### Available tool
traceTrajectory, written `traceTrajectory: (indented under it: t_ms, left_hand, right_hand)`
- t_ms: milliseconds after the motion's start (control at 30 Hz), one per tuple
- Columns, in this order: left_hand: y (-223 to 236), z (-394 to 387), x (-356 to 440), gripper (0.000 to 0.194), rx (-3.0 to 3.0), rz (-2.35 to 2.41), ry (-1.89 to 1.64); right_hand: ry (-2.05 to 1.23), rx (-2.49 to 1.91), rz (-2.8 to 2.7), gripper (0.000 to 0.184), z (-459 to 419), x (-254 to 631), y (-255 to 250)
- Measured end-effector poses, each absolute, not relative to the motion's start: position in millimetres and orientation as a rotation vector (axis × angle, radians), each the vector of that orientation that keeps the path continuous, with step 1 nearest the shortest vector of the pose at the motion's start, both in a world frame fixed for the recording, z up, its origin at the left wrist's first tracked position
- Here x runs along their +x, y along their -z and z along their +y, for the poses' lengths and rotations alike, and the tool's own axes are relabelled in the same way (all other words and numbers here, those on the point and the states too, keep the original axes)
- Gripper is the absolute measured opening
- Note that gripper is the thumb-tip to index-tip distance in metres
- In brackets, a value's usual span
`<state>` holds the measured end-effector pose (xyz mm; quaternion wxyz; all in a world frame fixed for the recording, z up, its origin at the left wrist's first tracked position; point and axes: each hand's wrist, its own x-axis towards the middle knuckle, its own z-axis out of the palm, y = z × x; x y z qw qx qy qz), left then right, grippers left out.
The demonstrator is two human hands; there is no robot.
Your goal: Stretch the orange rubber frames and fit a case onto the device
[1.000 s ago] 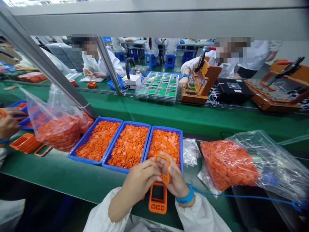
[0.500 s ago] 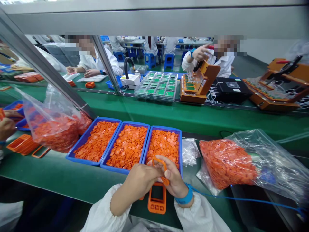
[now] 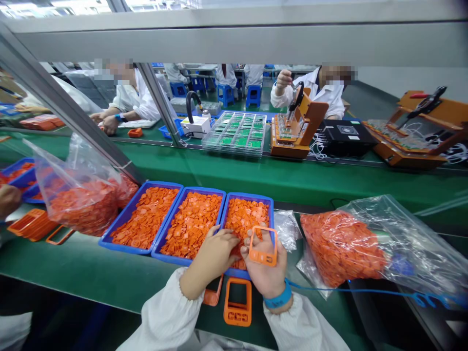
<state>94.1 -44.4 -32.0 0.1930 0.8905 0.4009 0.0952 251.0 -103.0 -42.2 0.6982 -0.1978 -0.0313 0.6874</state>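
My right hand (image 3: 268, 270) is turned palm up and holds an orange plastic frame (image 3: 263, 264) with a large window and small slots at its lower end. My left hand (image 3: 215, 258) reaches over the front of the right blue tray (image 3: 271, 214), its fingers bent down among small orange plastic pieces (image 3: 243, 214). Its fingertips are hidden, so what they pinch cannot be made out. A second orange frame (image 3: 237, 319) lies on the green table below my hands. Beside it, another orange frame (image 3: 212, 297) is partly covered by my left sleeve.
Two more blue trays (image 3: 106, 241) of orange pieces stand to the left. Bags of orange pieces lie at left (image 3: 84, 204) and right (image 3: 343, 248). A blue wrist cord (image 3: 351, 290) runs right. Across the bench, a co-worker's hand (image 3: 283, 80) is near an orange fixture (image 3: 292, 148).
My left hand has left the orange frame and moved down into the right tray's pieces. My right hand has opened out its palm, with the frame tilted to face me.
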Motion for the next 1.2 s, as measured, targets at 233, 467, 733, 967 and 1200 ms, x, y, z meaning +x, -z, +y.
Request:
traceTrajectory:
  t_ms: [233,467,733,967,1200]
  left_hand:
    - [31.1,-42.3,99.2,0.015,2.501,1.188,-0.226]
    - [41.0,-43.1,90.2,0.016,2.415,1.116,-0.490]
    - [24.7,-56.8,80.8,0.018,1.848,1.001,-0.877]
    - [11.8,-67.1,79.9,0.019,1.613,1.016,-0.850]
    - [7.7,-79.3,84.0,0.018,1.449,1.010,-0.833]
  right_hand:
    - [-1.555,-0.416,-0.027,0.041,-103.0,249.9,40.6]
    - [-1.558,-0.409,-0.025,0.039,-102.4,250.5,41.9]
    - [-1.558,-0.390,-0.003,0.037,-101.9,250.5,39.7]
    - [-1.573,-0.411,-0.008,0.039,-102.6,251.1,42.3]
    - [-1.510,-0.487,-0.171,0.052,-105.8,245.1,42.0]
